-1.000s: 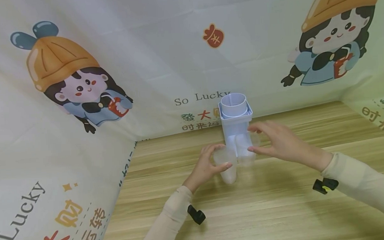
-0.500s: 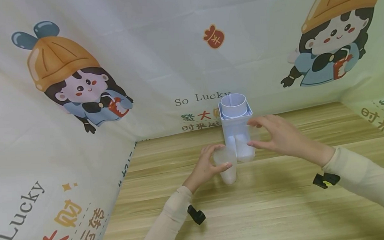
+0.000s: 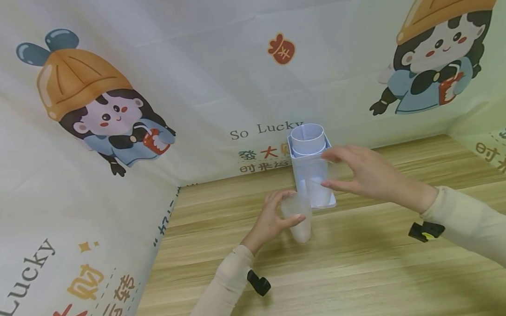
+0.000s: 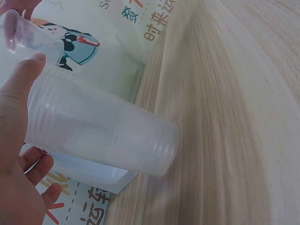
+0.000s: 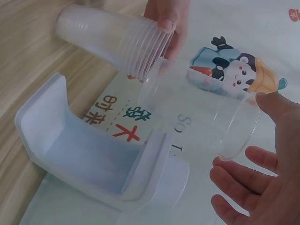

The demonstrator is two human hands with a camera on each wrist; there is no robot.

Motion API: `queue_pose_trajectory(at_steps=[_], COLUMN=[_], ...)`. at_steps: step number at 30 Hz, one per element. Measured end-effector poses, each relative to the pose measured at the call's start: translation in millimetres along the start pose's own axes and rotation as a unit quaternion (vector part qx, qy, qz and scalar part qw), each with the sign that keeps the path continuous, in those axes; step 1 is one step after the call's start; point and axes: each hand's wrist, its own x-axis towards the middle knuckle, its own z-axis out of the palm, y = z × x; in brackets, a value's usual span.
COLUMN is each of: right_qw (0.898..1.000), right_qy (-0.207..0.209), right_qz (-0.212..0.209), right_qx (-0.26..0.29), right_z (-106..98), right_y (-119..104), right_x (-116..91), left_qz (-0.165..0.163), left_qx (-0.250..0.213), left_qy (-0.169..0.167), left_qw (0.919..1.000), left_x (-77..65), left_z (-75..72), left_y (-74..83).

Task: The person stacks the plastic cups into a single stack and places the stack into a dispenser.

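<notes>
My left hand (image 3: 273, 217) grips a stack of clear plastic cups (image 4: 103, 124) near the rims, thumb on one side and fingers on the other. The stack's base points down toward the table. In my right hand (image 3: 360, 177), a single clear plastic cup (image 5: 206, 112) is held by its rim between thumb and fingers. Its lower end sits close to the stack's rims in the right wrist view. Behind both hands stands a pale blue-white cup dispenser (image 5: 93, 145), with a round tube on top and an open front; the single cup overlaps it in the head view.
The wood-grain table (image 3: 365, 265) extends in front of and beside the dispenser. A printed cloth backdrop (image 3: 217, 85) with cartoon figures and lettering rises directly behind it and along both sides.
My right hand has risen slightly and shifted a little left with the single cup, farther up along the dispenser's front. The left hand and the stack have stayed in place.
</notes>
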Motion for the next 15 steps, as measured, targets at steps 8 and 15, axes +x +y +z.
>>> queue_pose_trajectory(at_steps=[8, 15], right_qw=[1.0, 1.0], right_qy=[0.0, -0.001], right_qz=[-0.004, -0.026], right_qx=[-0.004, 0.007], right_z=[0.9, 7.0], right_y=[-5.3, -10.1], right_x=[9.1, 19.6], left_qz=[0.007, 0.007], left_qx=[0.003, 0.0], left_qy=[0.001, -0.002], left_qw=[1.0, 1.0], left_x=[0.9, -0.3], left_z=[0.5, 0.4], left_y=[0.5, 1.3])
